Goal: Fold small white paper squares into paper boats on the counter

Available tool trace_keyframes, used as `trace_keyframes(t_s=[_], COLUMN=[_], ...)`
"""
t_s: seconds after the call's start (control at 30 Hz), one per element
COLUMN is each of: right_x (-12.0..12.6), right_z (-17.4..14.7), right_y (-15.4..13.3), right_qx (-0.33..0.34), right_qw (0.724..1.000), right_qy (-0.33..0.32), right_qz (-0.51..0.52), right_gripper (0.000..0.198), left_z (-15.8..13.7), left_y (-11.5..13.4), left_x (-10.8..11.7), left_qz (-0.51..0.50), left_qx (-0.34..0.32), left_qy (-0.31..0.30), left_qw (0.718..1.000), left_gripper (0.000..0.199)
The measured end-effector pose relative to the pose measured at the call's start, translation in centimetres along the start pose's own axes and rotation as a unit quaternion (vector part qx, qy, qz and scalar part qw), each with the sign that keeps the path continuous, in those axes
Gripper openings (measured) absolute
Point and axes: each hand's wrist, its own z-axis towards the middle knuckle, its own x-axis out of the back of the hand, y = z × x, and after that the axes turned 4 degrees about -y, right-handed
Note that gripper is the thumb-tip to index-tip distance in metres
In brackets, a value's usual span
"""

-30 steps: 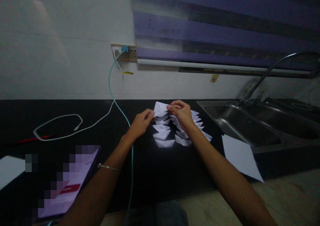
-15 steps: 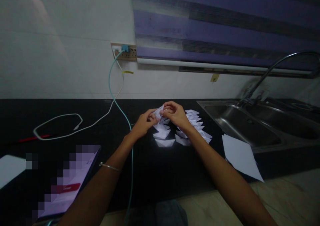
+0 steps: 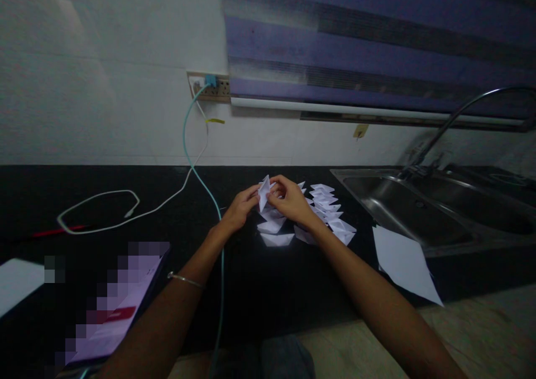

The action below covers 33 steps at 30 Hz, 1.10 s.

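Note:
A small white folded paper boat [image 3: 263,193] is held up on its end between my two hands, above the black counter. My left hand [image 3: 240,206] pinches its left side with thumb and fingers. From the right, the thumb and fingers of my right hand [image 3: 290,199] close on its other side. Below and behind the hands lie rows of more white paper boats; the nearest paper boat [image 3: 277,239] sits at the front of the left row. To the right runs another row of paper boats [image 3: 325,198], partly covered by my right forearm.
White paper sheets [image 3: 404,262] lie at the right, by the steel sink [image 3: 377,200] with its curved faucet [image 3: 454,114]. A teal cable [image 3: 201,182] crosses the counter near my left arm. A tablet-like screen [image 3: 121,312], partly pixelated, and a white cable [image 3: 94,196] are at left.
The paper boat between my hands has been turned more upright, showing its narrow pointed shape. My right hand has dropped slightly and more of the boats behind it show.

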Motion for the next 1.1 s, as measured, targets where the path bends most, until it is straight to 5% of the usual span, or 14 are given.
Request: trace_keyframes(t_s=[0.3,0.5,0.77,1.1], right_x=[-0.6,-0.7,-0.8,-0.1], right_z=[-0.5,-0.4,-0.7,-0.4], right_y=[-0.5,-0.6,-1.0,-0.5], right_qx=[0.03,0.028,0.019,0.031], right_qw=[0.995,0.992,0.989,0.993], right_qy=[0.046,0.062,0.064,0.103], right_qz=[-0.083,-0.103,-0.128,-0.056], right_gripper=[0.023,0.021,0.021,0.029], left_z=[-0.1,-0.2,0.3,0.3], left_y=[0.8,1.2,1.0,2.0], left_x=[-0.3,-0.4,-0.6,-0.3], left_qz=[0.282,0.36,0.166,0.006], left_qx=[0.011,0.012,-0.022,-0.008], left_qy=[0.072,0.116,0.121,0.128], left_qw=[0.957,0.926,0.979,0.992], left_gripper=[0.066,0.042,0.034,0.038])
